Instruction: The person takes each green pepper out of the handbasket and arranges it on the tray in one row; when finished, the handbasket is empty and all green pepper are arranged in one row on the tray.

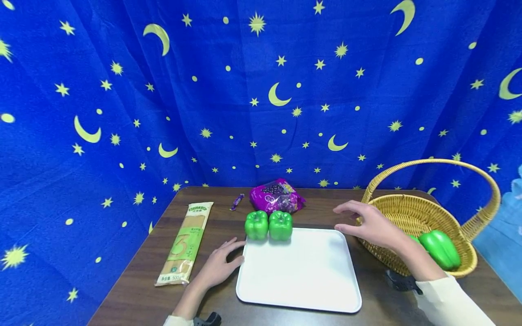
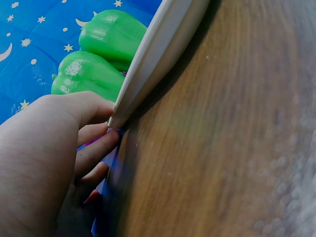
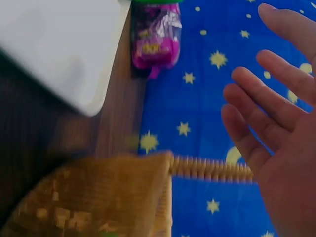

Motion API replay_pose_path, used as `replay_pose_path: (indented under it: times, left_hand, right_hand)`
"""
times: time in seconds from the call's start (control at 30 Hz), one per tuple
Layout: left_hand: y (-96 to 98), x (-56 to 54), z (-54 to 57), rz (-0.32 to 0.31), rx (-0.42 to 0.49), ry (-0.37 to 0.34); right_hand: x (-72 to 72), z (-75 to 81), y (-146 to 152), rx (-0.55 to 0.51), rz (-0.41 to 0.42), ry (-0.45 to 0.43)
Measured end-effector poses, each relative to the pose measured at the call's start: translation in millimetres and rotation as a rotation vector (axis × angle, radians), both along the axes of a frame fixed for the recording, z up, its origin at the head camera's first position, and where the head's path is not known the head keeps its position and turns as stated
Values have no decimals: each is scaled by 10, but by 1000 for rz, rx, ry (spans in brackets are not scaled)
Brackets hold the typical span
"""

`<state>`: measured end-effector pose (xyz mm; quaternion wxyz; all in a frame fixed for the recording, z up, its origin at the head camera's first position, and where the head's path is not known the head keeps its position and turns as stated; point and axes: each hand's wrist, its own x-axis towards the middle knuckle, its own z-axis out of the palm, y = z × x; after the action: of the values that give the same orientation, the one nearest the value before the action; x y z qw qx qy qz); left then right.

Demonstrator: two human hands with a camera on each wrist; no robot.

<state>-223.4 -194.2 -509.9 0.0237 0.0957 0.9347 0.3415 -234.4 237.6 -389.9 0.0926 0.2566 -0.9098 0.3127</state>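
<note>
Landmark: the white tray [image 1: 299,276]. Two green peppers [image 1: 280,226] stand side by side at its far left corner. The left hand [image 1: 220,267] is at the tray's left edge, fingers relaxed, their tips against the rim. The right hand [image 1: 373,226] hangs just beyond the tray's right far corner, fingers spread wide, holding nothing. The basket [image 1: 391,213] stands to the right of the tray, with a third pepper [image 1: 440,249] lying in it.

Handling, in my judgement: the peppers look like glossy moulded models, so light, stiff and rather slippery; best taken round the sides, thumb opposed to fingers. They should bruise little but may roll. The tray seems thin, rigid and light; hold it by the rim and keep it level.

Defects of view: the right forearm covers part of the basket, and only a sliver of more green shows beside the third pepper, so the count there is uncertain. The right wrist view is blurred at the basket and cuts off the hand. The tray's underside cannot be inspected.
</note>
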Motion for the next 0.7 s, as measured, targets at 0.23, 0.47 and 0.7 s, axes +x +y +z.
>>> replay_pose_path:
  times: [0.23, 0.47, 0.7]
  left_hand:
    - [-3, 8, -5, 0, 14, -9]
    - [-11, 11, -13, -13, 7, 5]
    - [-7, -1, -8, -22, 9, 12]
  right_hand:
    - [133, 11, 387, 15, -74, -36]
    - [92, 69, 829, 35, -88, -12]
    - [8, 62, 1198, 46, -51, -12]
